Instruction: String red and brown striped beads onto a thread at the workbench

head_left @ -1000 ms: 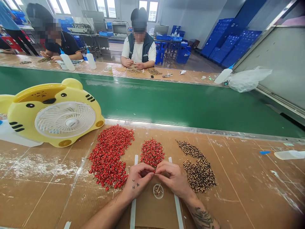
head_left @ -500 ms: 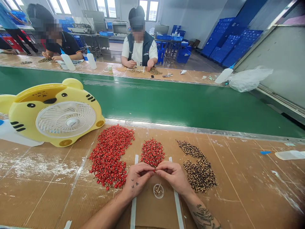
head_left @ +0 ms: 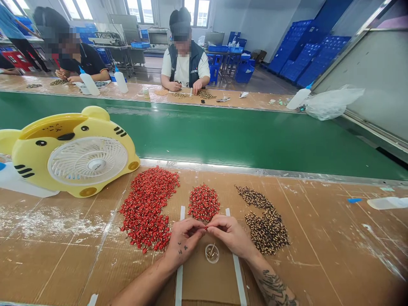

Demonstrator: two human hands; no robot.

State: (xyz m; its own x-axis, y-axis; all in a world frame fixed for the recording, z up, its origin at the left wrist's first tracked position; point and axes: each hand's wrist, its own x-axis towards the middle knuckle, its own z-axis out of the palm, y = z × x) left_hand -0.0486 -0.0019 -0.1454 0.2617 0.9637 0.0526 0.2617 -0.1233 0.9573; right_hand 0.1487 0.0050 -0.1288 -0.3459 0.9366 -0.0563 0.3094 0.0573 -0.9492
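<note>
My left hand [head_left: 185,241] and my right hand [head_left: 232,236] meet fingertip to fingertip over the cardboard. Both are closed in a pinch on one small red piece [head_left: 206,228], mostly covered by the fingers. Just beyond them lies a small pile of red pieces [head_left: 204,201] with pale tips. A larger pile of red pieces [head_left: 148,204] spreads beside my left hand. To the right of my right hand is a pile of small black-and-gold pieces [head_left: 269,229]. Below my fingers stands a small clear round dish [head_left: 216,258] with a thin pale stick in it.
Two white tape strips [head_left: 237,276] flank the dish. A yellow animal-faced fan [head_left: 130,148] stands at left, and a white bottle [head_left: 387,203] lies at right. Beyond the green belt [head_left: 255,136], a co-worker [head_left: 185,63] handles small parts; another person [head_left: 89,59] sits farther left.
My hands stay pinched together, with only a slight shift of the fingertips; a little more red shows between them. The whole view has moved slightly.
</note>
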